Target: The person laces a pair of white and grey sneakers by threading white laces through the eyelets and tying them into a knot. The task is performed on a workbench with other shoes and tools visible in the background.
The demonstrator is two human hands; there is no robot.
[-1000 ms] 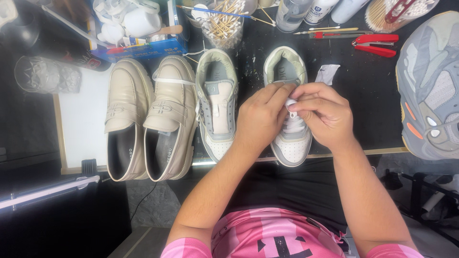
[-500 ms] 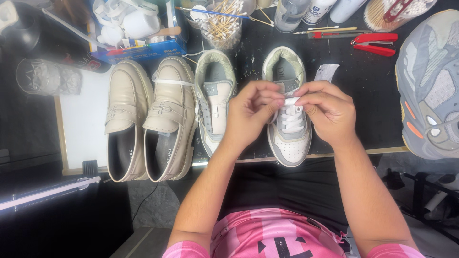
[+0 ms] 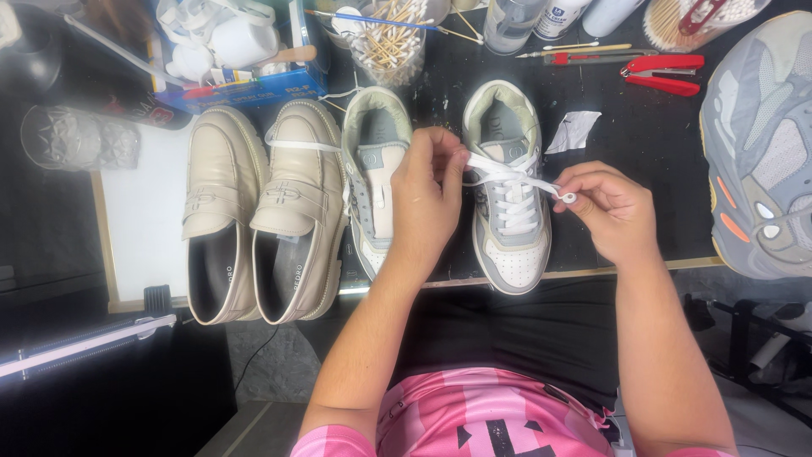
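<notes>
Laced white-and-grey sneaker sits upright on the black desk. Left hand and right hand each pinch a white shoelace end, fingers closed, drawn apart.

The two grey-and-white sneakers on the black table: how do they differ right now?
The right grey-and-white sneaker is threaded with a white lace; the left grey-and-white sneaker shows a bare tongue. The left hand and right hand pull lace ends from the right sneaker; the left sneaker lies unheld. Both point toes toward the person.
</notes>
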